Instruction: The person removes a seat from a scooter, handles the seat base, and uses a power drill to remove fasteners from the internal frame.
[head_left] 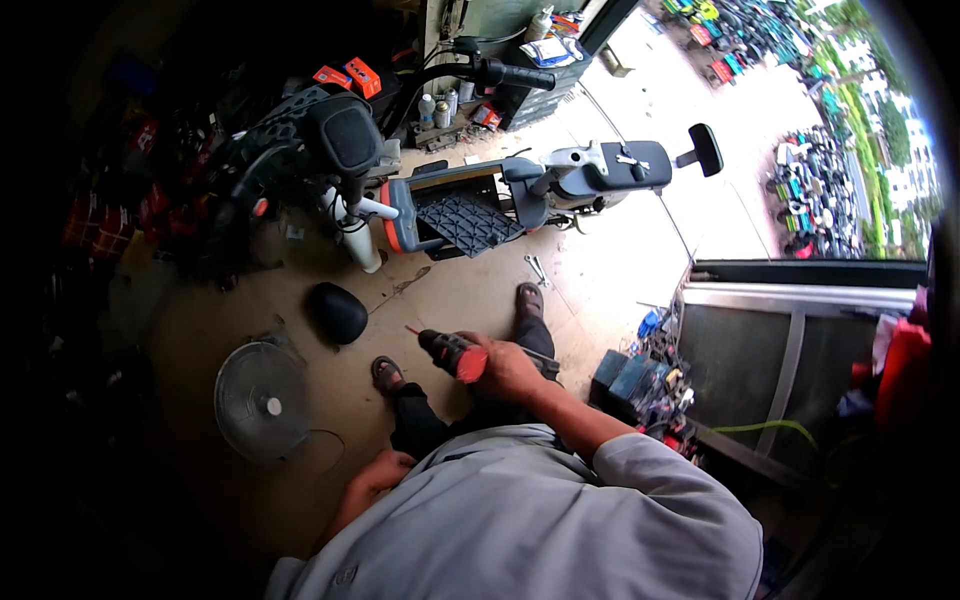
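My right hand (510,372) grips a red and black cordless drill (452,350) with a bit pointing up and to the left. My left hand (388,468) is low beside my waist, its fingers mostly hidden against my body. Beyond the drill, a partly dismantled electric scooter (408,215) stands sideways, its black ribbed deck panel (465,222) askew. Some small tools lie on its rear seat (625,165). Two spanners (536,270) rest on the floor near my right foot, and a black padded seat (338,313) lies ahead of my left foot.
A fan (255,405) is at left. Batteries and parts (630,385) crowd the right by a metal-framed glass door (760,380). Boxes (362,78) and spray cans (442,115) sit behind the scooter. Many parked scooters (815,195) stand outside the open doorway.
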